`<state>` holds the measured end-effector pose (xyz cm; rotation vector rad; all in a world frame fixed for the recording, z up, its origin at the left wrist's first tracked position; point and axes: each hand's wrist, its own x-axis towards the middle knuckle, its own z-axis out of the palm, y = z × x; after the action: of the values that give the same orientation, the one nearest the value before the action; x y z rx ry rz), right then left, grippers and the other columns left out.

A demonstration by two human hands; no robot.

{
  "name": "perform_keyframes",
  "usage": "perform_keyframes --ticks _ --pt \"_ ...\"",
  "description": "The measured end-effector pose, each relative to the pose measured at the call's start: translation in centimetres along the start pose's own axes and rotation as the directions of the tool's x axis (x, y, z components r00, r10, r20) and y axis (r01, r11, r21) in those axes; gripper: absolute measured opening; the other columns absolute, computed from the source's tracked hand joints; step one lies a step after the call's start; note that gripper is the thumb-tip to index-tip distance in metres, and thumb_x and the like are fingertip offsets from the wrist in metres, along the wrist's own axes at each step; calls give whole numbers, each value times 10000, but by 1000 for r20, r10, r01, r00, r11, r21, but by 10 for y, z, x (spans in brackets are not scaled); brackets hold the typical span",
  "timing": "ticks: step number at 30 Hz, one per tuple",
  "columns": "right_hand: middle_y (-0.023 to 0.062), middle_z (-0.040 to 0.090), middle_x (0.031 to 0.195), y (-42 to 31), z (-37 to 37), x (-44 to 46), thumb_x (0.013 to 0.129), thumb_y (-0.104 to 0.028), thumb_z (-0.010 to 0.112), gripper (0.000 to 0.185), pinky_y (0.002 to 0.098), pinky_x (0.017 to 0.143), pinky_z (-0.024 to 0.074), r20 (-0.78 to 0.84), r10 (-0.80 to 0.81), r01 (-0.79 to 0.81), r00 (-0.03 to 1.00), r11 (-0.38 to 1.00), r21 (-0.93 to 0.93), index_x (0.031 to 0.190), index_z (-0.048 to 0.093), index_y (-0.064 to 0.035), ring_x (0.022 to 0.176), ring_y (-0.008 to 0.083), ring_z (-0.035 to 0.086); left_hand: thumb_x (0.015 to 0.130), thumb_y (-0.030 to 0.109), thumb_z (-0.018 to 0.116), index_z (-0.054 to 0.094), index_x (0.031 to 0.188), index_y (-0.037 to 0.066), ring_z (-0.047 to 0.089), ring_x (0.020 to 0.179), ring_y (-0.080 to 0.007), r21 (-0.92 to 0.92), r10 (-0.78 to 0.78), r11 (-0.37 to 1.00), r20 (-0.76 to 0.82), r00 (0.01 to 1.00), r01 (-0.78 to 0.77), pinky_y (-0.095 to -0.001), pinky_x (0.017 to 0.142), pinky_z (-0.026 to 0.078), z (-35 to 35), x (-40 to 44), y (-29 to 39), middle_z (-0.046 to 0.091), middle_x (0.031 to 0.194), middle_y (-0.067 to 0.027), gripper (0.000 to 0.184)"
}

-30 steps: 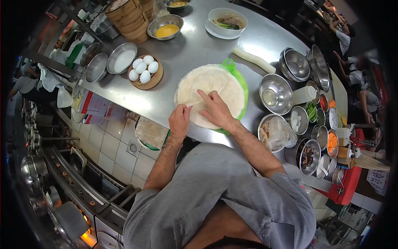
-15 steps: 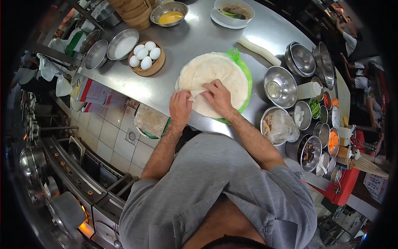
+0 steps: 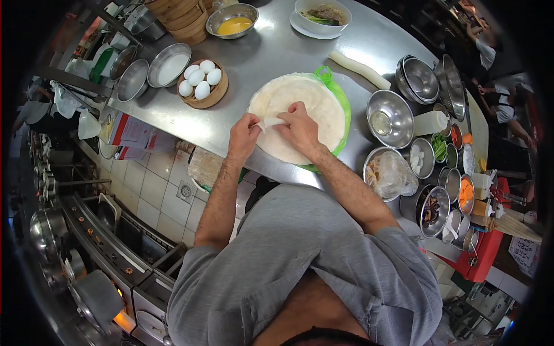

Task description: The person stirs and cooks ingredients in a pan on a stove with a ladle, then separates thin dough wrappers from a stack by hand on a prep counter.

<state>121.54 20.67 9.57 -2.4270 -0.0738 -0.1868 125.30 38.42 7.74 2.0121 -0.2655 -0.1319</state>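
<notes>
A stack of thin, pale round flatbread sheets point(image 3: 317, 109) lies on a bright green plastic bag point(image 3: 341, 109) at the steel table's near edge. Over the stack's left part, my left hand point(image 3: 244, 137) pinches the lifted edge of the top flatbread sheet. Close beside it, my right hand point(image 3: 300, 128) pinches the same raised flap, its fingers bent. Between the two hands the flap point(image 3: 270, 122) stands up, small and whitish. How many sheets the flap includes, I cannot tell.
White eggs fill a round wooden tray point(image 3: 216, 95) at left. A bowl of yellow liquid point(image 3: 232, 24), a noodle bowl point(image 3: 323, 14) and a dough roll point(image 3: 359, 69) stand farther back. Steel bowls point(image 3: 390, 124) and ingredient containers crowd the right. A lit stove point(image 3: 109, 254) is at lower left.
My left hand has shifted slightly left and up, its fingers now turned more inward on the flap. My right hand has moved slightly left and up.
</notes>
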Motion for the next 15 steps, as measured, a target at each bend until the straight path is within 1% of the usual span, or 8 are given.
perform_keyframes --ticks 2,3,4,5,6,8,13,15 --pt "66 477 989 -1 0 3 723 -218 706 260 338 651 480 -2 45 -45 999 999 8 972 662 -157 827 227 564 731 33 669 567 902 25 545 989 -271 88 235 970 -93 968 -227 -354 802 472 0 -8 15 610 1014 -137 199" --pt "53 482 989 -1 -1 4 728 -205 696 192 337 650 478 2 88 -88 996 996 17 913 682 -155 830 223 565 731 33 669 567 902 25 545 989 -271 89 238 969 -92 967 -230 -354 802 472 1 -10 11 610 1014 -137 199" --pt "53 482 989 1 2 2 728 -205 696 192 337 650 478 2 88 -88 996 996 18 913 682 -155 830 223 565 713 27 680 572 902 28 502 1039 -281 162 318 939 -79 945 -302 -354 830 458 3 -13 3 588 1068 -132 219" --pt "44 485 982 3 5 -1 730 -191 690 185 336 642 477 -57 46 -45 997 999 20 911 679 -160 816 215 568 694 21 691 577 903 31 459 1089 -290 234 394 899 -62 917 -370 -355 858 445 5 -14 -4 567 1122 -126 238" --pt "35 489 975 6 8 -3 731 -178 684 179 335 634 477 -116 3 -1 993 1000 19 909 676 -165 803 208 571 694 21 691 577 903 31 459 1089 -290 235 393 899 -64 917 -369 -355 858 445 6 -13 -10 567 1122 -126 238" --pt "35 492 967 9 12 -6 730 -165 680 171 334 627 478 -136 -11 15 991 1000 26 901 673 -162 789 204 575 689 6 664 578 892 35 515 1006 -290 258 461 864 -63 885 -432 -361 823 460 7 -9 -19 602 1039 -105 222" --pt "34 497 953 11 14 -7 734 -136 671 153 330 609 481 -198 -10 19 980 999 44 885 664 -157 753 199 585 712 19 629 582 868 41 573 858 -292 293 474 848 -40 880 -443 -376 769 472 1 4 -26 632 905 -81 164" --pt "37 502 947 12 14 -7 746 -145 668 140 325 616 478 -204 42 -14 978 990 139 885 660 -148 749 203 586 725 28 620 581 863 40 586 813 -290 325 504 820 -19 863 -472 -383 753 474 -5 14 -24 637 869 -77 143"
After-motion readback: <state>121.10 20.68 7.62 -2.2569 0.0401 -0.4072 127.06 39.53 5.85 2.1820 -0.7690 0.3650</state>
